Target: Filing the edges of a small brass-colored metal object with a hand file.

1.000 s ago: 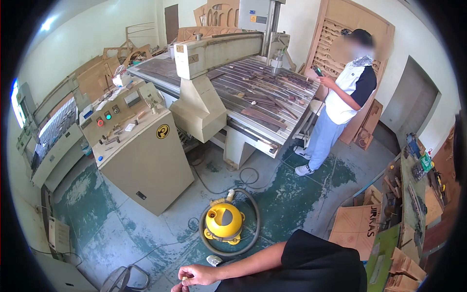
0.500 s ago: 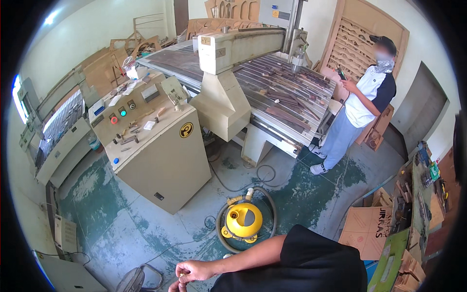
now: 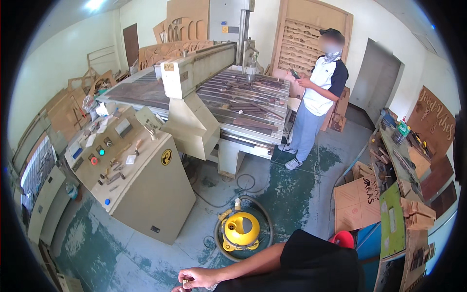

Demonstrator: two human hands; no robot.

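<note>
Low in the view, my right hand [image 3: 198, 277] reaches leftward from a black sleeve, with its fingers closed in a pinch. Between the fingertips is a small pale piece [image 3: 185, 282], too small to name. Just below it, at the bottom edge, only some fingertips of my left hand [image 3: 177, 289] show beside the same piece. The rest of that hand is cut off, so its grip is hidden. Beyond my forearm, a yellow round vacuum cleaner [image 3: 241, 229] sits on the floor with its grey hose [image 3: 270, 219] looped around it.
A beige control cabinet [image 3: 155, 199] with loose tools on top stands left, before a large CNC router [image 3: 194, 121] with wood strips on its slatted bed. A person [image 3: 318, 97] stands beside it, holding a dark device. Right are a red bucket [image 3: 343, 239], cardboard box [image 3: 357, 204] and cluttered bench [image 3: 401, 146].
The view has turned to the right, so the machine, cabinet and person sit further left. The red bucket and a wall sign have come into view. My hands stay close together.
</note>
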